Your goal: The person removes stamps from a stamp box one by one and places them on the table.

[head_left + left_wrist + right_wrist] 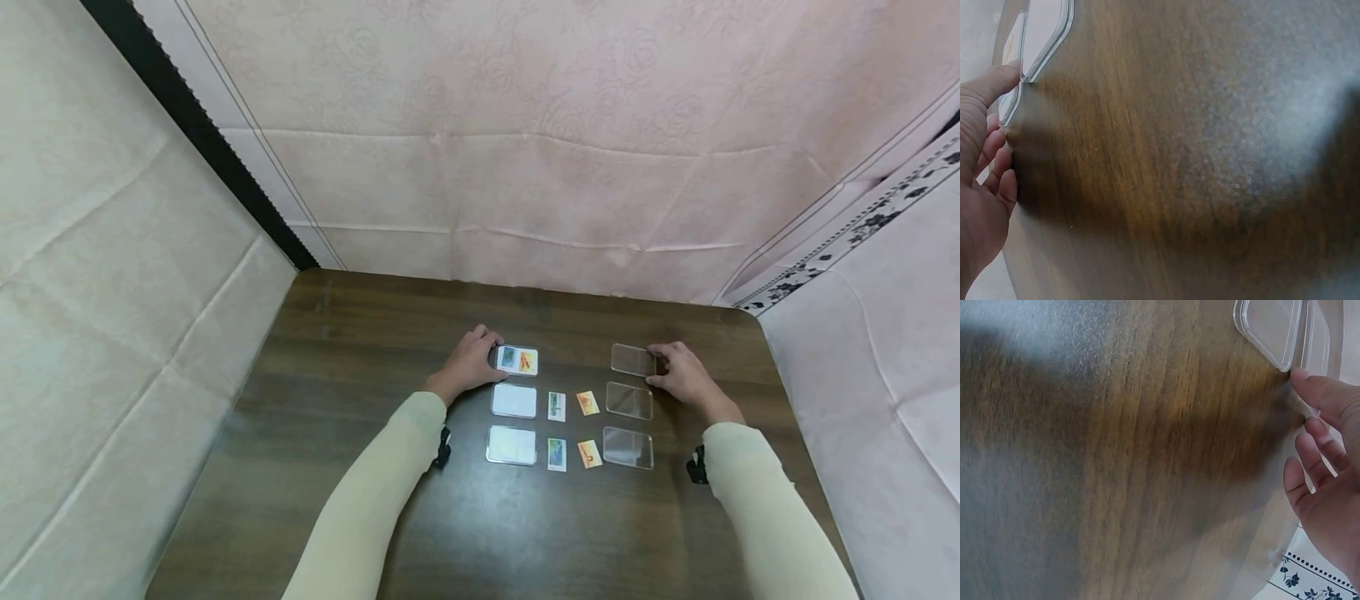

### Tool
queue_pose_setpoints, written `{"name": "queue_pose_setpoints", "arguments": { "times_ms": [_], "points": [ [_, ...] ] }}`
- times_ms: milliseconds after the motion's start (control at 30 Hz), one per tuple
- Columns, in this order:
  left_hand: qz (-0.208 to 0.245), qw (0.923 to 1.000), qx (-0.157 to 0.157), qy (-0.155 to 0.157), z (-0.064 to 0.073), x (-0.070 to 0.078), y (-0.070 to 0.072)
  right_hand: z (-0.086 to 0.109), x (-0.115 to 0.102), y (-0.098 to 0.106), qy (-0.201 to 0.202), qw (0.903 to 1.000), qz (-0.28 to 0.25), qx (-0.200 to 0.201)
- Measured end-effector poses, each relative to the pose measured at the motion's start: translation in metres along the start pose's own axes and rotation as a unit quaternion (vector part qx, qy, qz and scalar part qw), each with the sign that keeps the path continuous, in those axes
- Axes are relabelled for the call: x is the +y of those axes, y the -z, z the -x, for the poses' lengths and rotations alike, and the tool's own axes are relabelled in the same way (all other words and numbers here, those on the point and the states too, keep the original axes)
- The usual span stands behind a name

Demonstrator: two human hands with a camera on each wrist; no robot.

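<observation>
At the far end of the left column, my left hand (472,358) holds a white frame base (517,360) by its edges, between thumb and fingers. Two small picture cards lie side by side on that base, one bluish and one orange. My right hand (682,372) pinches the farthest clear plastic cover (632,360) at its right corners. In the right wrist view the thumb (1316,390) and fingertips lie at the cover's edge. Nearer me are two more white bases, one in the middle (514,401) and one in front (512,445).
Between the columns lie two bluish cards (557,407) (557,455) and two orange cards (588,403) (590,454). Two further clear covers (629,401) (627,448) sit on the right. Pale cloth walls (487,192) enclose the brown wooden table (375,333) at the back and sides.
</observation>
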State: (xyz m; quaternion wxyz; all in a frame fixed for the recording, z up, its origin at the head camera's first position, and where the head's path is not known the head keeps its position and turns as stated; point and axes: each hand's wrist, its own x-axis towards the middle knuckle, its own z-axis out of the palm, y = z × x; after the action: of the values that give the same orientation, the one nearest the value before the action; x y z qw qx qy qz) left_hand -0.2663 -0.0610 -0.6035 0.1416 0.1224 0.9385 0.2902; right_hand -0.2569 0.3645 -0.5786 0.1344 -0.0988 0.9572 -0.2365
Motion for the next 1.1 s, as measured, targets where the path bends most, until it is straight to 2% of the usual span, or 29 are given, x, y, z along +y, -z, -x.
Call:
{"name": "queue_pose_setpoints", "arguments": {
  "times_ms": [400, 633, 867, 1100],
  "points": [
    [0.006, 1.0000, 0.002, 0.000, 0.002, -0.001, 0.001, -0.002, 0.004, -0.004, -0.009, 0.9995, -0.021, -0.023],
    [0.012, 0.9999, 0.002, -0.002, 0.001, -0.001, 0.001, 0.001, 0.000, -0.002, 0.010, 0.9995, -0.028, -0.009],
    [0.011, 0.9999, 0.000, 0.001, 0.002, 0.001, 0.002, 0.006, -0.014, 0.001, 0.014, 0.9992, -0.032, 0.020],
    [0.014, 0.9999, -0.001, 0.002, 0.003, 0.000, 0.002, 0.005, -0.045, 0.000, 0.022, 0.9979, -0.037, 0.049]
  ]
}}
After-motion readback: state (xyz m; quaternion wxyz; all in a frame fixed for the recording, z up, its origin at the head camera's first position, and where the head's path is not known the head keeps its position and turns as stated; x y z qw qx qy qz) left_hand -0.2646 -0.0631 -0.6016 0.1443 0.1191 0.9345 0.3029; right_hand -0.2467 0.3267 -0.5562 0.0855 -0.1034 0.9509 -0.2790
